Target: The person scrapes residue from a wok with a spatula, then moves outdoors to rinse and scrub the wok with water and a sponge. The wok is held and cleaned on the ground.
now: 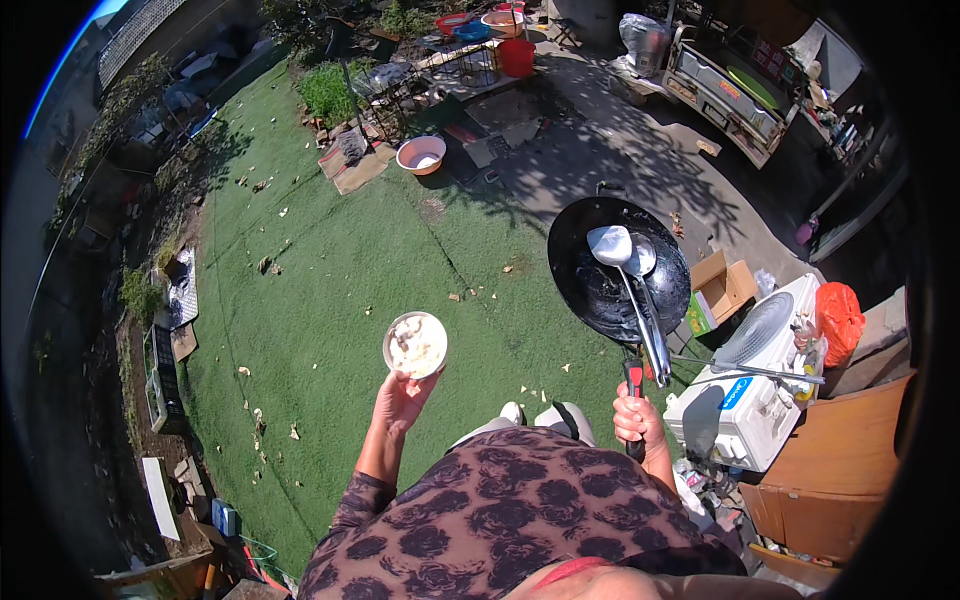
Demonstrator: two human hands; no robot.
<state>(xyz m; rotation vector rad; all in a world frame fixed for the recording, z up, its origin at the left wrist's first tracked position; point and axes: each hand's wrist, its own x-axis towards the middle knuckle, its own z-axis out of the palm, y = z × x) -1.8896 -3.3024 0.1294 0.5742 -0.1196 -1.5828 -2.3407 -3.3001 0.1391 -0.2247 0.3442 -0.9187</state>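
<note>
A white bowl (417,369) with pale, lumpy contents is gripped at its near rim by my left hand (405,401). My right hand (636,420) is closed around the black-and-red handle (634,375) of a dark wok (574,277), which hangs out in front of it. Inside the wok lie a metal wok spatula (609,245) and a metal ladle (642,257). Their handles stick out over the wok's near rim, beside the wok handle. Below both hands is green artificial turf (330,285).
At right stands a white air-conditioner outdoor unit (739,442), with an open cardboard box (724,289) and an orange plastic bag (838,324) near it. A pink basin (421,155) sits at the turf's far edge. Farther back are a red bucket (517,58) and a parked cart (724,97).
</note>
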